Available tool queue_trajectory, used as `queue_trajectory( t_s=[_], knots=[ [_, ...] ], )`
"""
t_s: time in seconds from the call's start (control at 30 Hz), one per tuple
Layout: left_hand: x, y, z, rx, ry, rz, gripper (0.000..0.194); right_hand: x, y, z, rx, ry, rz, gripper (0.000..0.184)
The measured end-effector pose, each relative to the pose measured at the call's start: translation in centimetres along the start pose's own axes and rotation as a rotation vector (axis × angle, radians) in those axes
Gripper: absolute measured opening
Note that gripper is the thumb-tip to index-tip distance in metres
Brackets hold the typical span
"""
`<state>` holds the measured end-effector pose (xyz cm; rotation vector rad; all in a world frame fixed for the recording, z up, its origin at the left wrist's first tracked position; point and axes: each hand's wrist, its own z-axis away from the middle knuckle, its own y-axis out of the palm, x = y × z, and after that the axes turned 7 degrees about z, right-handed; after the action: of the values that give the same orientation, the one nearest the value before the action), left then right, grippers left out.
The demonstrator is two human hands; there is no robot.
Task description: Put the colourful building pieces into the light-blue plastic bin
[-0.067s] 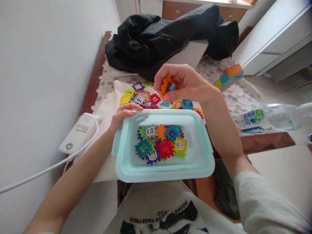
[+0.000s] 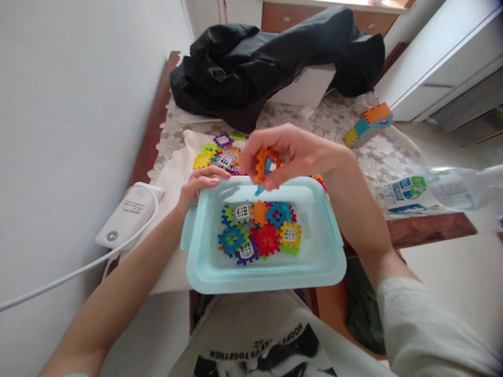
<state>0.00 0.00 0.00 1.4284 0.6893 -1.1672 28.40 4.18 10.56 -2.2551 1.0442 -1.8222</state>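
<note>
A light-blue plastic box [image 2: 267,284] sits in front of me, with several notched, coloured building pieces [image 2: 265,238] inside. At its far left corner, my left hand [image 2: 198,184] grips the rim, fingers over the edge. My right hand [image 2: 302,152] is above the far rim, thumb and fingers pinched round an orange notched building piece [image 2: 261,165]. A small light-blue piece [image 2: 269,166] shows within the orange one, its tip poking out below. Behind the box lies a pile of loose pieces [image 2: 220,152], partly hidden by my right hand.
A black cloth [image 2: 267,63] lies over a white box [image 2: 310,86] at the back. To the right are a block assembled from notched pieces [image 2: 369,124] and a clear plastic bottle [image 2: 440,191]. A white device [image 2: 128,214] with a cable [image 2: 74,275] is at left.
My right hand has come down and toward me with the orange piece, from over the pile to the box's far rim. My left hand and the box stay still.
</note>
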Motion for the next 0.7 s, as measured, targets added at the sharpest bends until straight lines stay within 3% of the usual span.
queue_trajectory(
  t_s=[0.1, 0.33, 0.7],
  knots=[
    [-0.3, 0.4, -0.1, -0.023, 0.008, 0.026, 0.013, -0.5, 1.3, -0.7, 0.171, 0.041, 0.104, 0.03],
    [-0.1, -0.9, -0.6, 0.073, 0.017, -0.008, 0.015, -1.8, 2.4, -0.9, 0.095, 0.047, 0.31, 0.026],
    [0.1, -0.8, -0.6, 0.048, 0.03, -0.012, 0.022, -1.6, 2.6, -0.9, 0.115, 0.036, 0.323, 0.02]
  ],
)
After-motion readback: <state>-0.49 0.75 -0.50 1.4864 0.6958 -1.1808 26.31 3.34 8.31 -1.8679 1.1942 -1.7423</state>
